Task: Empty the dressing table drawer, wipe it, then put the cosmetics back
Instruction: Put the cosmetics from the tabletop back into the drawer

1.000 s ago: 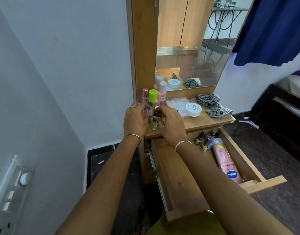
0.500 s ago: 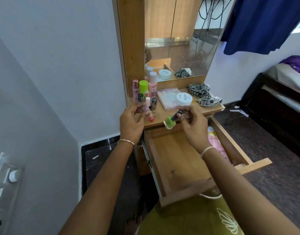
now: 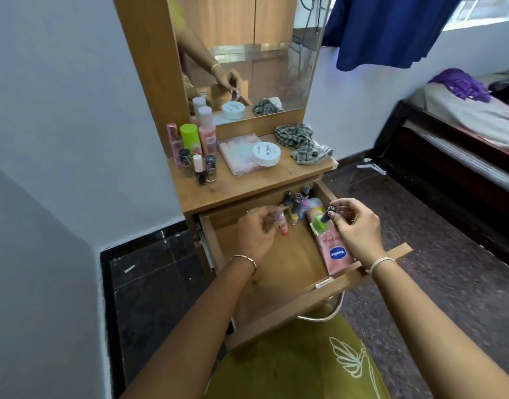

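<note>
over the open drawer (image 3: pixel 265 272) is where both your hands now hang, having come down from the table top (image 3: pixel 247 182) where they were working a second ago. that shift means you are in the putting-back stage: the drawer floor is mostly bare wood, with a pink lotion tube (image 3: pixel 334 251) lying along its right wall and a cluster of small bottles (image 3: pixel 298 201) in the far right corner. on the top, the palette (image 3: pixel 239 154), the white jar (image 3: pixel 266 154), the checked cloth (image 3: pixel 302 144) and a group of tall bottles (image 3: pixel 194 145) still wait their turn. your right hand (image 3: pixel 359 228) pinches a green nail polish bottle (image 3: pixel 319 224) by its dark cap, tilted above the tube. your left hand (image 3: pixel 257 231) is curled around something small with a red end (image 3: pixel 370 231), probably a lip balm, though blur hides it. both items sit just short of the corner cluster, so set them down beside it next.
</note>
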Motion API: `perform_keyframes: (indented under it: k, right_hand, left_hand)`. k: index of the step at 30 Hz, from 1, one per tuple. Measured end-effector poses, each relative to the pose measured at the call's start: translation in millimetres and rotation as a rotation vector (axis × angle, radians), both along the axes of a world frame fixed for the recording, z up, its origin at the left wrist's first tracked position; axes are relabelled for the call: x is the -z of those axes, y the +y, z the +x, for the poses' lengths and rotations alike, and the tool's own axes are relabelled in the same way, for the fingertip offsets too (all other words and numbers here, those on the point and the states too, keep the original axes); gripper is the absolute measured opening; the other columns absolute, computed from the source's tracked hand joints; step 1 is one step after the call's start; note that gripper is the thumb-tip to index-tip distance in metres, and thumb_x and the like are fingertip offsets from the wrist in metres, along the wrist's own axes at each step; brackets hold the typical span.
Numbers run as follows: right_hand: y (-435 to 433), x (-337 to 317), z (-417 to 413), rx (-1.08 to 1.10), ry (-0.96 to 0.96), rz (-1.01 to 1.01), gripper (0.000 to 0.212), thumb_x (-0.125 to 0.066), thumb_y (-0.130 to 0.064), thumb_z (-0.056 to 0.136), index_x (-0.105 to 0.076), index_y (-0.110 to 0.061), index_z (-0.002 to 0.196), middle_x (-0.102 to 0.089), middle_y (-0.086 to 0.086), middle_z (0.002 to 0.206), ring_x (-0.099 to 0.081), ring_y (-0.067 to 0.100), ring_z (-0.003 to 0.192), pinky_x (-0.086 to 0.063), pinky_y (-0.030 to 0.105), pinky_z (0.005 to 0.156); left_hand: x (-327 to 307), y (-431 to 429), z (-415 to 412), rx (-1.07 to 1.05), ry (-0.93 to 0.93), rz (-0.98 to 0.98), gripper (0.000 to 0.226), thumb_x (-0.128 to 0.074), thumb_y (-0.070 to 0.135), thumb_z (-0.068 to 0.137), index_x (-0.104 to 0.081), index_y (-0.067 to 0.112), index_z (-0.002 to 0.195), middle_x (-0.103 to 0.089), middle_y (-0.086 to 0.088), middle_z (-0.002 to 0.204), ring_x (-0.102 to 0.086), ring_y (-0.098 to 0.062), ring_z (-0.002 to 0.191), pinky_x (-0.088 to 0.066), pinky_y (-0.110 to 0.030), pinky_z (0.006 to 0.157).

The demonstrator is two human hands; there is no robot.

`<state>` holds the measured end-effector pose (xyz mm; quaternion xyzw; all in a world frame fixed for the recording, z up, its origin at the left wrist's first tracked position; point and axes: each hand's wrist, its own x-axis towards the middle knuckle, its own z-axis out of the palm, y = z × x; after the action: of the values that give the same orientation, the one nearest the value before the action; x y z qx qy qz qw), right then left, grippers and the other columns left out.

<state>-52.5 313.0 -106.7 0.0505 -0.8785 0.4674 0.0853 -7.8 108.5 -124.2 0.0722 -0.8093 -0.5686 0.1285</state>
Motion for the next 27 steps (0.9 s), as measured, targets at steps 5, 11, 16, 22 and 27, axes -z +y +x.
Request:
perform_keyframes:
  k: [5,11,16,22,27]
  right_hand:
    - [-6.5,8.4,-8.4,-0.045,-0.011,0.143,0.017,-0.069,-0.01,0.085,-0.067,-0.023,0.096,-0.068,-0.008,0.087,-0.063,0.006,0.082,-0.05,0.021,0.075]
    - [-16.4,15.1,-16.8,-0.088,0.063,0.26,0.021,-0.069,-0.007,0.083,-0.067,-0.021,0.098,-0.07,-0.001,0.095,-0.064,0.015,0.086,-0.054,0.03,0.078]
    - [-19.3,24.4,-21.0,-0.12,0.111,0.363,0.023,-0.067,-0.008,0.082,-0.064,-0.023,0.098,-0.07,-0.001,0.095,-0.064,0.018,0.085,-0.055,0.035,0.076]
    - [-22.2,29.6,-21.6,-0.119,0.099,0.441,0.021,-0.066,-0.011,0.084,-0.064,-0.023,0.101,-0.069,-0.001,0.097,-0.063,0.017,0.087,-0.052,0.028,0.073]
    - [-22.9,28.8,-20.0,-0.113,0.098,0.466,0.021,-0.065,-0.012,0.084,-0.065,-0.022,0.102,-0.069,-0.001,0.098,-0.063,0.019,0.088,-0.053,0.032,0.074]
  left_hand:
    - [10.4,21.8,-23.3,0.054,-0.081,-0.085,0.024,-0.067,-0.005,0.078,-0.072,0.011,0.096,-0.069,0.006,0.082,-0.064,-0.002,0.071,-0.053,-0.016,0.076]
    - [20.4,34.7,-44.2,0.066,-0.08,-0.239,0.027,-0.074,0.003,0.074,-0.073,0.02,0.094,-0.068,0.002,0.093,-0.068,-0.013,0.077,-0.057,-0.035,0.078]
    - [23.8,36.3,-47.2,0.065,-0.134,-0.385,0.025,-0.072,0.016,0.078,-0.072,0.031,0.098,-0.059,0.008,0.099,-0.057,-0.012,0.076,-0.053,-0.034,0.074]
    - [18.6,35.2,-47.2,0.091,-0.171,-0.478,0.023,-0.068,0.025,0.084,-0.068,0.035,0.105,-0.054,0.007,0.107,-0.058,-0.015,0.088,-0.049,-0.029,0.069]
    - [18.8,33.9,-41.6,0.089,-0.148,-0.473,0.031,-0.067,0.031,0.085,-0.064,0.038,0.115,-0.055,0.008,0.105,-0.057,-0.013,0.089,-0.045,-0.026,0.066]
